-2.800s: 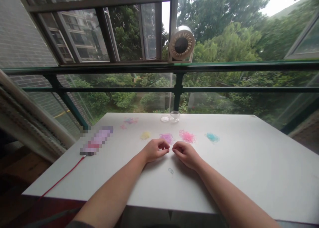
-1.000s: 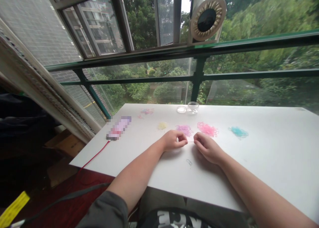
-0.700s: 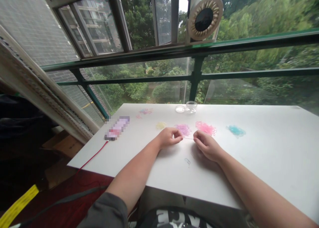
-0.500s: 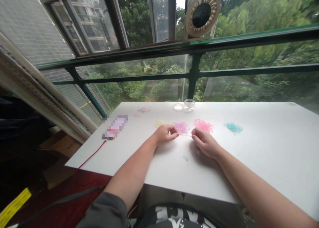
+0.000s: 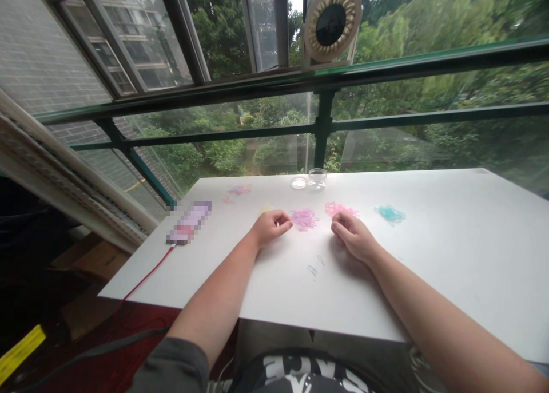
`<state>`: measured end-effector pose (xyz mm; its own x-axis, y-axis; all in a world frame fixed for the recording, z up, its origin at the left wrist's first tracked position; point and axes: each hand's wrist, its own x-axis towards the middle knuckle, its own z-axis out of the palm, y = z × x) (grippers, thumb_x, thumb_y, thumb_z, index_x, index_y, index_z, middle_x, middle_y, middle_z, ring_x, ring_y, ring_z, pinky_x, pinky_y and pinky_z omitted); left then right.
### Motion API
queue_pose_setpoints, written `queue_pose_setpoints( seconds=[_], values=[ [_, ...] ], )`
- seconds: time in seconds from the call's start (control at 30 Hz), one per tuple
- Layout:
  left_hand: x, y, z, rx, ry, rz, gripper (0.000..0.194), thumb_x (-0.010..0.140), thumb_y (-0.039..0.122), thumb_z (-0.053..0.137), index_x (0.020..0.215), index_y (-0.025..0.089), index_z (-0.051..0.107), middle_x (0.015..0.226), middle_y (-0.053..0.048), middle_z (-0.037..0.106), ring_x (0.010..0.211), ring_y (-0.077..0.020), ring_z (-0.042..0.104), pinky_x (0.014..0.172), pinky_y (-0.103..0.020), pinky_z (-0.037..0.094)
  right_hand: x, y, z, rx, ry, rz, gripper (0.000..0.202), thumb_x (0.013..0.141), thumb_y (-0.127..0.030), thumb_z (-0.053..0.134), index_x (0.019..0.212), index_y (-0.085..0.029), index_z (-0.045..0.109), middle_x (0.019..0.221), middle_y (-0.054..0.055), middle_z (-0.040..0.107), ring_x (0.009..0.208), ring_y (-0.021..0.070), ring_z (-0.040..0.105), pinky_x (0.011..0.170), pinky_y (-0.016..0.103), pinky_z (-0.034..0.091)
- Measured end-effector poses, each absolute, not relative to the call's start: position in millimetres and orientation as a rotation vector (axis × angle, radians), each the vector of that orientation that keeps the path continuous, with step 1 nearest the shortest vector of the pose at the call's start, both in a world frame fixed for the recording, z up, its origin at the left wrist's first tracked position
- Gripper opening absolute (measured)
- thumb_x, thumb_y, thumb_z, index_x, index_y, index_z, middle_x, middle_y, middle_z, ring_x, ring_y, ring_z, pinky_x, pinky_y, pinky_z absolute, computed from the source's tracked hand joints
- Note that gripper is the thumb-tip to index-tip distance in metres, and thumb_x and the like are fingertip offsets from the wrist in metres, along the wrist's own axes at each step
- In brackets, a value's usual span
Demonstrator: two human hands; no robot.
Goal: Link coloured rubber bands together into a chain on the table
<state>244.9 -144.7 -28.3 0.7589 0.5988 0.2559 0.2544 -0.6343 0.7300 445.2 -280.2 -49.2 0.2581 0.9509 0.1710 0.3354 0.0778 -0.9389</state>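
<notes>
My left hand (image 5: 274, 227) is above the white table with thumb and fingertips pinched together, just left of a purple pile of small rubber bands (image 5: 303, 219). A yellow pile of bands (image 5: 265, 210) is partly hidden behind it. My right hand (image 5: 348, 233) is curled closed in front of a pink pile of bands (image 5: 338, 209), covering part of it. Whatever either pinch holds is too small to make out. Between the hands and nearer to me lie a few loose greyish bands (image 5: 313, 271). A teal pile of bands (image 5: 390, 213) is farther right.
A round clear container (image 5: 317, 179) and its lid (image 5: 299, 183) stand at the table's back edge. Mixed-colour bands (image 5: 240, 189) lie at the back left. A phone (image 5: 189, 223) with a red cable (image 5: 148, 273) is on the left. Beyond the table (image 5: 454, 233) runs a green railing (image 5: 257, 134).
A thin band stretched between my two hands is no longer seen there. My hands have moved farther apart. Another loose band is now visible in front of them. The whole view has shifted slightly.
</notes>
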Motion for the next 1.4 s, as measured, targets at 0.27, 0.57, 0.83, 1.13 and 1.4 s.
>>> queue_pose_setpoints(
  seconds=[0.27, 0.57, 0.83, 1.13, 1.4],
  values=[
    [256, -151, -32, 2.376, 0.668, 0.713, 0.019, 0.075, 0.031, 0.054, 0.076, 0.016, 0.064, 0.072, -0.001, 0.064, 0.063, -0.0096, 0.053, 0.058, -0.02, 0.041, 439, -283, -41, -1.669, -1.616, 0.549, 0.011, 0.075, -0.027, 0.048, 0.068, -0.018, 0.049, 0.058, -0.003, 0.048, 0.053, 0.0103, 0.043, 0.051, 0.023, 0.033],
    [276, -148, -37, 2.586, 0.765, 0.798, 0.013, 0.074, 0.025, 0.054, 0.077, 0.019, 0.065, 0.076, -0.002, 0.065, 0.074, -0.0144, 0.056, 0.07, -0.025, 0.043, 435, -289, -26, -1.687, -1.895, 0.673, 0.013, 0.068, -0.026, 0.057, 0.076, -0.018, 0.064, 0.062, 0.0, 0.056, 0.055, 0.0103, 0.048, 0.051, 0.021, 0.035],
    [279, -150, -38, 2.627, 0.752, 0.778, 0.013, 0.074, 0.023, 0.053, 0.077, 0.018, 0.065, 0.077, -0.002, 0.065, 0.074, -0.0154, 0.055, 0.072, -0.027, 0.042, 432, -288, -28, -1.677, -1.982, 0.525, 0.015, 0.063, -0.028, 0.064, 0.076, -0.02, 0.066, 0.064, 0.0, 0.057, 0.056, 0.0107, 0.048, 0.052, 0.021, 0.034],
    [279, -150, -40, 2.621, 0.767, 0.777, 0.013, 0.073, 0.022, 0.054, 0.078, 0.018, 0.065, 0.077, -0.003, 0.064, 0.074, -0.0154, 0.055, 0.072, -0.027, 0.043, 433, -287, -28, -1.731, -1.912, 0.577, 0.007, 0.066, -0.026, 0.061, 0.067, -0.019, 0.064, 0.063, 0.001, 0.059, 0.054, 0.0115, 0.049, 0.051, 0.022, 0.035],
    [280, -150, -41, 2.598, 0.758, 0.812, 0.013, 0.072, 0.021, 0.053, 0.079, 0.018, 0.064, 0.078, -0.003, 0.065, 0.074, -0.0148, 0.055, 0.072, -0.026, 0.043, 435, -287, -30, -1.742, -1.886, 0.576, 0.01, 0.07, -0.027, 0.057, 0.069, -0.018, 0.062, 0.062, 0.001, 0.058, 0.054, 0.0114, 0.048, 0.051, 0.023, 0.035]
  ],
)
